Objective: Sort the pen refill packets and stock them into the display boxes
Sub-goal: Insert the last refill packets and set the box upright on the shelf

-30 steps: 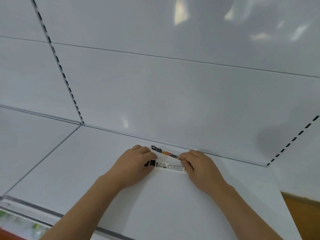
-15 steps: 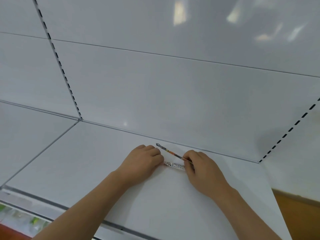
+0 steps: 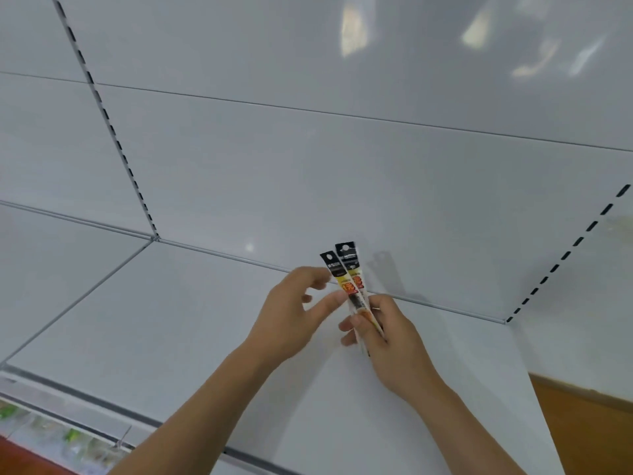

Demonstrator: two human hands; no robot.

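at the far left edge, below the front lip of the white shelf (image 3: 171,337), a blurred strip of green-and-clear goods (image 3: 44,433) shows; what they are is too smeared to tell. a slotted upright (image 3: 113,132) with black slots runs down the back panel to the shelf's rear corner. moving right, the left hand (image 3: 291,317) hovers above the shelf with its fingers loosely spread and relaxed, thumb tip touching or just beside the packets, gripping nothing that can be seen. just to its right stand two pen refill packets (image 3: 349,279), slim, nearly upright and tilted a little left, black hang tabs at the top, yellow and red print below, held up off the shelf in front of the back panel. the right hand (image 3: 387,341) pinches their lower ends between thumb and curled fingers. further right, a second slotted upright (image 3: 568,248) slants away, and a brown floor patch (image 3: 589,426) fills the lower right corner.
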